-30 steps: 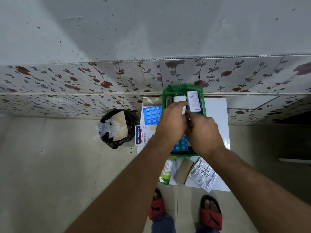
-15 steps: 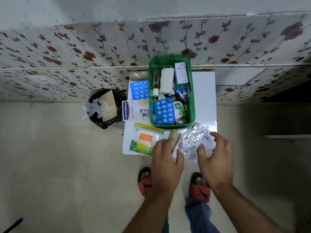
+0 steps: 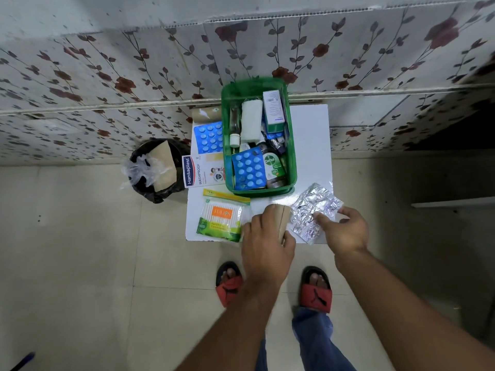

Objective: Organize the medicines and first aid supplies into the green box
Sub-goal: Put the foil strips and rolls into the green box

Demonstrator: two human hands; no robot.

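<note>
Top-down view over a small white bench against a flowered wall. Green box at centre frame, toward the bench's far edge, holding a blue pill strip, a brown Dettol bottle, a white gauze roll, a white and green carton and a small clear bottle.

Outside the box, to its left: a second blue pill strip, a plaster box below it, a brown tape roll at the far edge. Lower left of the bench: a pack of cotton buds.

Left hand at lower centre, fingers curled around a small brown cardboard roll at the bench's near edge. Right hand just right of it, thumb and forefinger pinching the near edge of crinkled silver foil strips lying below the box's lower right corner.

Black bin on the floor at left. Red sandals at bottom.
</note>
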